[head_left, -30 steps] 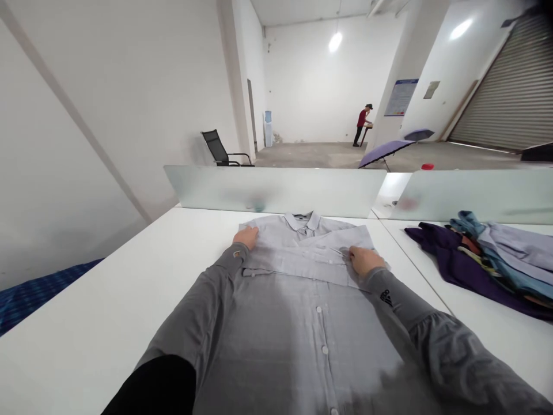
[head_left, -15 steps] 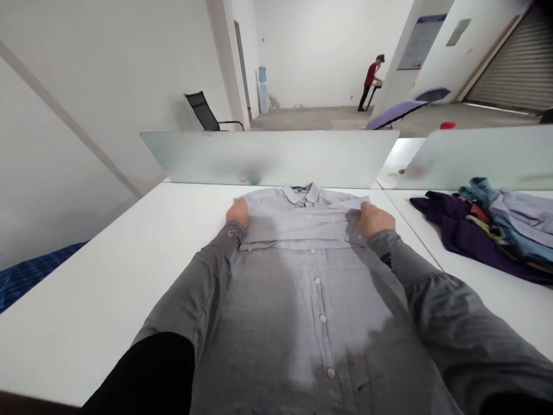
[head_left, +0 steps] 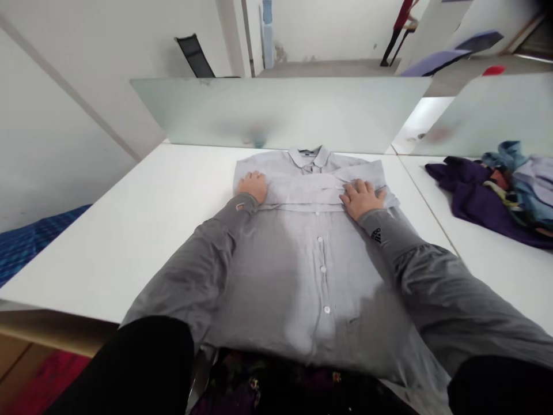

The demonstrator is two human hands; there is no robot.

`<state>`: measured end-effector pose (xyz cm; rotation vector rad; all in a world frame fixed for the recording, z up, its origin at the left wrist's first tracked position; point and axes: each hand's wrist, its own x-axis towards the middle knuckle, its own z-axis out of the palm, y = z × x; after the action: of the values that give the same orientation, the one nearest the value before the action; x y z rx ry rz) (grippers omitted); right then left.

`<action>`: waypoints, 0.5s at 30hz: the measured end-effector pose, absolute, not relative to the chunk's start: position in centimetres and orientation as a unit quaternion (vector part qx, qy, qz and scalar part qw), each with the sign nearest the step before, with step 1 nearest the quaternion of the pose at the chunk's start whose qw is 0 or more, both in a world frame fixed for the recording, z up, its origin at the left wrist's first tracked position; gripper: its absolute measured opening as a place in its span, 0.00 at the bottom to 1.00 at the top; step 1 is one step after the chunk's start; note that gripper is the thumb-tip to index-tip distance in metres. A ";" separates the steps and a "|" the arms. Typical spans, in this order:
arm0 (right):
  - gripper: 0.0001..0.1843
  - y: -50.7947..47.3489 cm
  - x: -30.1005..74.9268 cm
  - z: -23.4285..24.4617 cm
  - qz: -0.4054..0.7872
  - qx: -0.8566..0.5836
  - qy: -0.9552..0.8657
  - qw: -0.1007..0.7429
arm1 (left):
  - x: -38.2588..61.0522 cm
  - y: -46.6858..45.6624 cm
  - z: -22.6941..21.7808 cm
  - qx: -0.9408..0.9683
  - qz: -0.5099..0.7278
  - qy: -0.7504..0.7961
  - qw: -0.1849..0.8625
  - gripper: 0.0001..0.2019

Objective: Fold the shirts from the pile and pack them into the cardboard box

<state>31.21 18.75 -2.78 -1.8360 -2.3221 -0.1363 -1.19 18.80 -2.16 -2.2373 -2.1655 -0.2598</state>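
A light grey button-up shirt [head_left: 276,276] lies front up on the white table, its collar at the far end and its lower edge near my body. Both sleeves are laid across the chest, one over the other. My left hand [head_left: 253,186] rests on the folded sleeves at the shirt's left side, fingers stretched forward. On the right side of the same sleeves, my right hand [head_left: 362,199] lies flat with its fingers spread. Neither hand grips the cloth. Some of the shirt's sides are hidden under my forearms.
A frosted divider [head_left: 276,112] stands along the back edge of the table [head_left: 173,184]. To the right lies a heap of mixed clothes [head_left: 479,190]. Blue cloth [head_left: 38,242] shows beyond the left edge. A person in red [head_left: 400,26] stands far behind the divider.
Both hands have let go of the sleeve and shirt edges and now lie flat on the sleeves. The view has tilted down, bringing the shirt's lower edge into sight.
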 end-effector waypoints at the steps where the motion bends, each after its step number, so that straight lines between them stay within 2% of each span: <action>1: 0.28 17.1 30.8 -2.4 -0.043 -0.603 -0.792 0.089 | -0.5 17.1 -1.7 -0.740 -0.081 -0.668 0.002 0.25; 5: 0.29 6.8 30.2 -2.5 0.007 -0.451 -0.888 0.089 | 2.3 7.0 -1.0 -0.849 -0.042 -0.525 -0.045 0.29; 8: 0.31 -1.1 30.9 -3.5 0.023 -0.360 -0.930 0.078 | 4.6 -1.6 -1.7 -0.873 -0.033 -0.485 -0.046 0.29; 11: 0.31 -5.7 31.7 -3.7 0.035 -0.325 -0.943 0.065 | 6.3 -7.8 -2.8 -0.874 -0.066 -0.479 -0.036 0.25; 15: 0.30 -8.3 32.6 -2.8 0.070 -0.323 -0.939 0.093 | 6.2 -12.1 -3.2 -0.903 -0.102 -0.407 -0.092 0.20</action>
<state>32.59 -8.27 -2.77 -0.9581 -2.7881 0.2069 6.19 -12.07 -3.21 -3.0158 -1.3577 -0.3419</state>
